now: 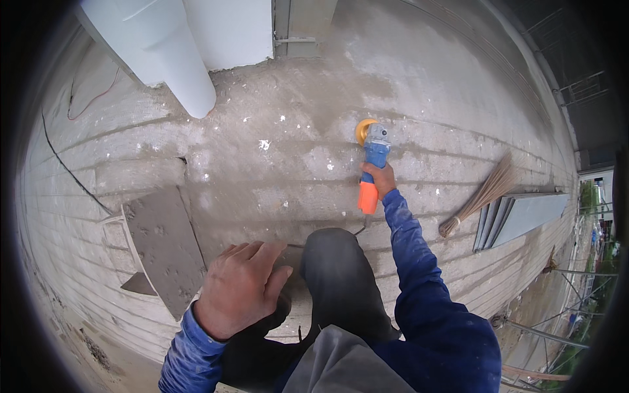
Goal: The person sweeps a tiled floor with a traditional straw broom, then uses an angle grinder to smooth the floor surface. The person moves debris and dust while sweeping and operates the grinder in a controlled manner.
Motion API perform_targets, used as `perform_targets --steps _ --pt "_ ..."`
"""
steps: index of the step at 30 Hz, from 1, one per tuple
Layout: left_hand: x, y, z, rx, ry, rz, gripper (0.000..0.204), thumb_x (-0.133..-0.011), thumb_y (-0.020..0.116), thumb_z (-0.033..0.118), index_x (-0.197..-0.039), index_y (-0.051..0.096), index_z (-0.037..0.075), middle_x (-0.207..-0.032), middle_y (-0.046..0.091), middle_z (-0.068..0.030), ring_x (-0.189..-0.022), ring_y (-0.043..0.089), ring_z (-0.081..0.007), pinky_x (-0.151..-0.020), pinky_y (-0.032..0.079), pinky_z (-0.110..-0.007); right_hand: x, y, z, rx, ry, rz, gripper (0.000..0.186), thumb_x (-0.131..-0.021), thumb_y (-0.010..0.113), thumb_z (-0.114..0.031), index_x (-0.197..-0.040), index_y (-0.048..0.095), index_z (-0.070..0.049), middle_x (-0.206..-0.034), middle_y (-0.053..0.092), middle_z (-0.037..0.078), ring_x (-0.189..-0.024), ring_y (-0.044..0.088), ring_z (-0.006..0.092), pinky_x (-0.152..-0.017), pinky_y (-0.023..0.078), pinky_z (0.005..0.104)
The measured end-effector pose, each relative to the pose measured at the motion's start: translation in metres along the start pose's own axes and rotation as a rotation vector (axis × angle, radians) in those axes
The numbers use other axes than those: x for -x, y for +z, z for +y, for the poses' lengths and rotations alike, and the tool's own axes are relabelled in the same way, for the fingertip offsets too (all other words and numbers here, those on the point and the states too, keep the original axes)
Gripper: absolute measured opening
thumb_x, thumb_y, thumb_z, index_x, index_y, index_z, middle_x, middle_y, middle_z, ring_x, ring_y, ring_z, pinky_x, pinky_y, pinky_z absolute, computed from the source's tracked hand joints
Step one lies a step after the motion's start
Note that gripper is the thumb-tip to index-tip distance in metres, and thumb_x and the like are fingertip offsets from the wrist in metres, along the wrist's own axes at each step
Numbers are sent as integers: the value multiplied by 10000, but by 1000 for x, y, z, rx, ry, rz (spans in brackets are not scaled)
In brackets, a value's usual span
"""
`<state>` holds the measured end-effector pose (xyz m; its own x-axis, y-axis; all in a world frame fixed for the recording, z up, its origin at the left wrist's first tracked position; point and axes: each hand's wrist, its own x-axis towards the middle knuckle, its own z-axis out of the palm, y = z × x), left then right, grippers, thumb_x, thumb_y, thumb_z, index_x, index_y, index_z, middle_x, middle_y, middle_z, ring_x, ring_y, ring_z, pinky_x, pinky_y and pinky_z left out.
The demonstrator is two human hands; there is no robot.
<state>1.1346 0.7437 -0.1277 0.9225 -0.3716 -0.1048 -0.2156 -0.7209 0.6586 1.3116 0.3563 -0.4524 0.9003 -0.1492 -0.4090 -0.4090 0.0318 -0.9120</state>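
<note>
The right hand (381, 178) is wrapped around the body of one blue and orange angle grinder (371, 171), held at arm's length with its yellow disc (364, 130) down on the rough grey concrete floor (275, 150); the left hand (239, 288) holds nothing, its fingers loosely spread beside the person's dark-trousered knee (337, 275). No container shows in view. The floor is dusty, grooved with parallel lines and flecked white, bearing one grey slab (164, 245) at the left, one straw broom (481, 195) beside a stack of grey panels (524, 216) at the right, and one white column (164, 52) by a white wall at the top.
</note>
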Motion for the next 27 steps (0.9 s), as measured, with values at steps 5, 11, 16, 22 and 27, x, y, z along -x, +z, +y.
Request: perform_targets --steps 5,11,16,22,27 --pt "1 4 4 59 3 39 295 -902 781 91 -1172 702 3 -860 711 -171 -789 706 -381 -740 551 -450 68 -8 56 194 -56 -12 437 -836 893 -215 -1145 676 4 -930 713 76 -786 695 165 -656 609 367" --pt "17 -3 -3 9 -47 59 333 -899 793 95 -1203 705 -10 -864 711 -172 -787 709 -383 -722 555 -444 100 -60 51 -38 53 153 410 -846 875 -189 -1120 642 7 -887 695 88 -665 691 190 -582 606 386" --pt "12 1 7 -27 40 73 334 -899 784 94 -1206 704 -10 -869 715 -169 -789 708 -392 -726 559 -448 100 -39 44 -110 67 141 389 -850 865 -181 -1109 643 6 -873 683 83 -642 696 205 -561 604 386" --pt "12 -1 3 -8 15 92 317 -903 781 100 -1188 705 -14 -862 711 -175 -801 716 -392 -731 565 -448 99 -38 54 209 -29 43 456 -805 908 -235 -1113 679 11 -924 712 78 -725 691 162 -630 594 350" --pt "22 -7 1 -2 -60 84 316 -906 789 106 -1185 704 -17 -865 712 -182 -794 718 -395 -721 566 -453 100 -13 53 47 18 67 430 -827 886 -222 -1124 669 0 -927 698 66 -710 685 162 -627 596 348"
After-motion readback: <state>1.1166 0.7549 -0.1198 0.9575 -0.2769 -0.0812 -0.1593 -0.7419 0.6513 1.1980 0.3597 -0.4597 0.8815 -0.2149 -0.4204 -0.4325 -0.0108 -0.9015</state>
